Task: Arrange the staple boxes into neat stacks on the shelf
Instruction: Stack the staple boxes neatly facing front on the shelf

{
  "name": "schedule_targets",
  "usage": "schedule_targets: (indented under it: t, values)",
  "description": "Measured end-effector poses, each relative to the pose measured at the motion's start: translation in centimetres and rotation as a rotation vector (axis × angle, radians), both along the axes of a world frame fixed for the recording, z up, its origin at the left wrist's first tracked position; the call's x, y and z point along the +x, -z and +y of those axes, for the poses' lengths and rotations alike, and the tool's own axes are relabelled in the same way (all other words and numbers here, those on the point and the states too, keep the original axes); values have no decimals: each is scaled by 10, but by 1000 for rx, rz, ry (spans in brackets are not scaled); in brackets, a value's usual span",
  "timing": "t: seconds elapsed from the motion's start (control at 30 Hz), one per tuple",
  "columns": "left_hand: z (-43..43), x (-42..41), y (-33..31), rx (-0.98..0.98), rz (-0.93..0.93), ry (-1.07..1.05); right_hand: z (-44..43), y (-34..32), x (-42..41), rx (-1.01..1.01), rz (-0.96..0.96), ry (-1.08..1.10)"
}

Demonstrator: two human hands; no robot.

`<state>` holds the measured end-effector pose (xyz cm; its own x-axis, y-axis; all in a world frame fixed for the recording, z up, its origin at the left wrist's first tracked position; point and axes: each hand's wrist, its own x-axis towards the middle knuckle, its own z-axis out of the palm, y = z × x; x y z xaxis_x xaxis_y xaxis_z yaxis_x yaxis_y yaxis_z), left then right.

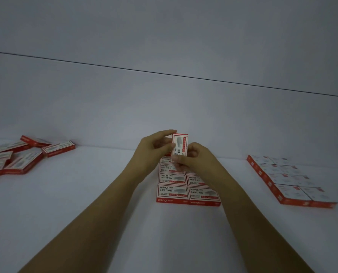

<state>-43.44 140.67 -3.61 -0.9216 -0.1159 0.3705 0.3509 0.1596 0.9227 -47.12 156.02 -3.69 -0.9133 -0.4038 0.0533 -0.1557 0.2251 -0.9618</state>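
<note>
Head view. Left hand and right hand pinch 1 staple box on end, fingers gripping top and bottom, above the centre block's far end on the shelf. Probably orienting its label to match. Loose heap lies well left of the block, a tidy block well right. Boxes closed, contents unseen.
</note>
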Motion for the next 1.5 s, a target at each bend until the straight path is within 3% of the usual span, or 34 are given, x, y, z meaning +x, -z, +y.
schedule_targets:
  t: [0.07,0.17,0.4,0.57,0.63,0.77,0.93,1.5]
  values:
    - [-2,1,-1,16,-8,42,0,-2,2,24,1,-36]
    - [-4,1,-1,-43,-14,87,5,-4,4,206,149,-25]
    - [1,-1,7,-511,34,-126,7,-7,1,-231,73,96]
    - [-2,-5,18,-597,187,-275,7,-4,-1,-385,-106,53]
    - [-4,-6,19,-615,247,-289,6,-1,-2,-314,-69,37]
    - [-6,-7,19,-603,271,-312,7,0,-2,11,238,55]
    - [-10,-10,23,-596,302,-338,-1,5,-1,176,494,131]
    - [-10,-14,24,-624,246,-296,3,7,-6,205,574,169]
